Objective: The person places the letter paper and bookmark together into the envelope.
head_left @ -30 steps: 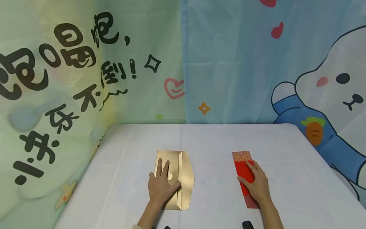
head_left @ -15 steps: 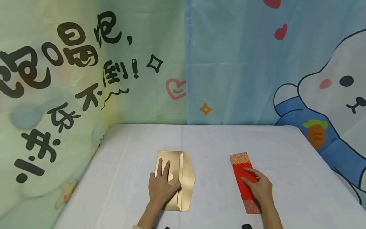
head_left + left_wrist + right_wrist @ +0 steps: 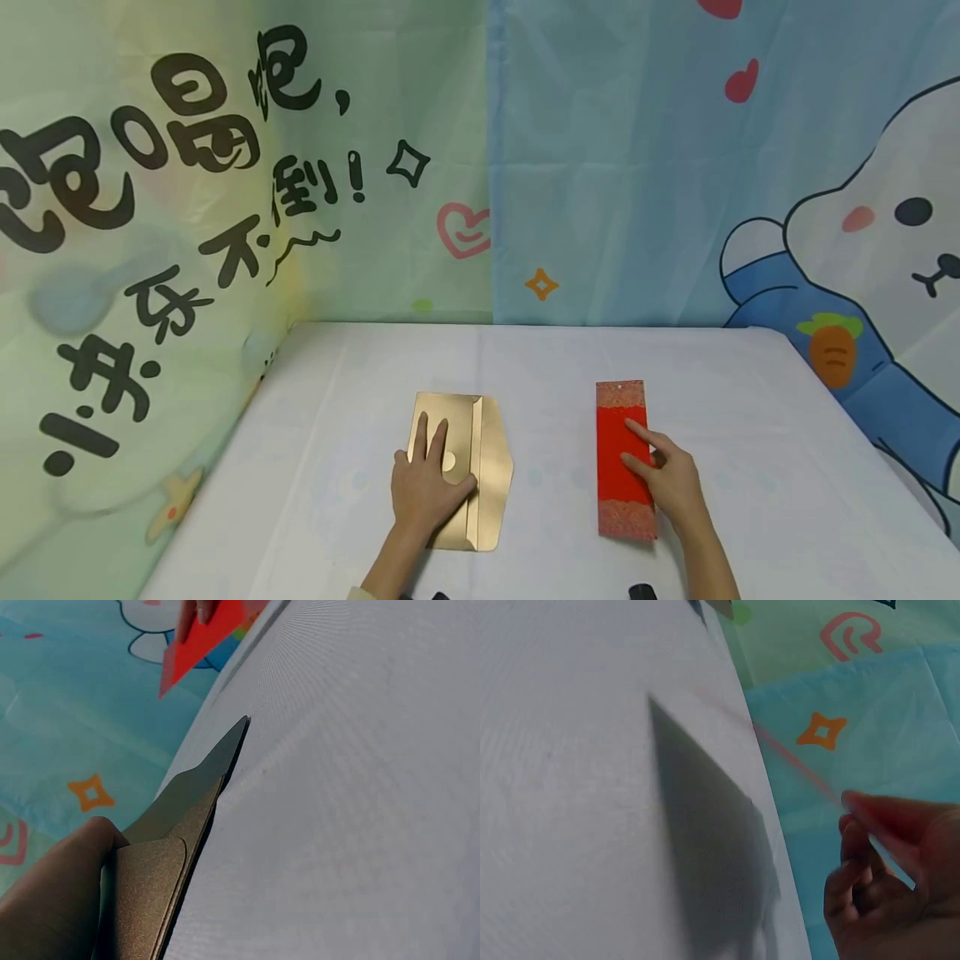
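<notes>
Our left hand (image 3: 424,493) is spread on the gold envelope (image 3: 459,442) and, at three o'clock from it, our right hand (image 3: 673,482) pinches the red envelope (image 3: 613,468) above the surface (image 3: 555,500), so we should grip lightly to avoid creases.

In the head view, the left hand (image 3: 429,492) lies back upward between 6 and 7 o'clock, two long fingers straight and parted towards 12, the thumb spread towards 2, its left forearm (image 3: 392,560) slanting in from 7. The right hand (image 3: 672,481), at 4 o'clock, pinches with thumb and foremost finger towards 10, other fingers curled, its right forearm (image 3: 707,560) running in from 5.
</notes>
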Motion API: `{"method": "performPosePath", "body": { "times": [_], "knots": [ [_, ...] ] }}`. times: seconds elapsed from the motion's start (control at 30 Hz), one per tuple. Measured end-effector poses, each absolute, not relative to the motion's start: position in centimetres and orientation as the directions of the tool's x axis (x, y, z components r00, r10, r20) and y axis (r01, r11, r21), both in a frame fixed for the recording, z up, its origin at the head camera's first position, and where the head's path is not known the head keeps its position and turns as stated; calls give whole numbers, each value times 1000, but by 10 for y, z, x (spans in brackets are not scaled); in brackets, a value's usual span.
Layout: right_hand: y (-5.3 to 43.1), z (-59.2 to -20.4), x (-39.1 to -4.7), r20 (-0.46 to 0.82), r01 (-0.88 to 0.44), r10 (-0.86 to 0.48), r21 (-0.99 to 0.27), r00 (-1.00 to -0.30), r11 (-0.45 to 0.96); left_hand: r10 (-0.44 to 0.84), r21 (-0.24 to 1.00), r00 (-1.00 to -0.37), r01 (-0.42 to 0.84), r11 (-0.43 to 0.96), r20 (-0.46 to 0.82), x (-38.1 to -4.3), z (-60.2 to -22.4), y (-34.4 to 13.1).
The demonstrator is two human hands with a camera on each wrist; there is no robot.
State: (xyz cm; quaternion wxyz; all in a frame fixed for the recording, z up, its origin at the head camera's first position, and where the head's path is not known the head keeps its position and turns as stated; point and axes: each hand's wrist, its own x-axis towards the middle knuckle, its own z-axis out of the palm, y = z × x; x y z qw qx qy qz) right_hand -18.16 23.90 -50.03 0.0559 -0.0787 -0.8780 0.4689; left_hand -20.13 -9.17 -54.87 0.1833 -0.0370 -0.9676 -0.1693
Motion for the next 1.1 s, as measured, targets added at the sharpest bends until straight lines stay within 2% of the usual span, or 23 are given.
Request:
{"method": "performPosePath", "body": {
  "times": [0.13,0.23,0.67,1.1],
  "knots": [
    [234,-497,-180,-7,16,26,-942,-1000,335,14,319,-928,142,937,372,-202,-550,-92],
    [226,-498,-180,-17,-1,-73,-972,-997,235,18,317,-928,146,937,372,-203,-551,-93],
    [176,-506,-188,53,-111,-264,-971,-963,212,5,329,-928,137,934,372,-203,-550,-92],
    [132,-527,-202,83,-114,-454,-993,-887,41,3,340,-935,132,931,354,-202,-550,-91]
  ]
}}
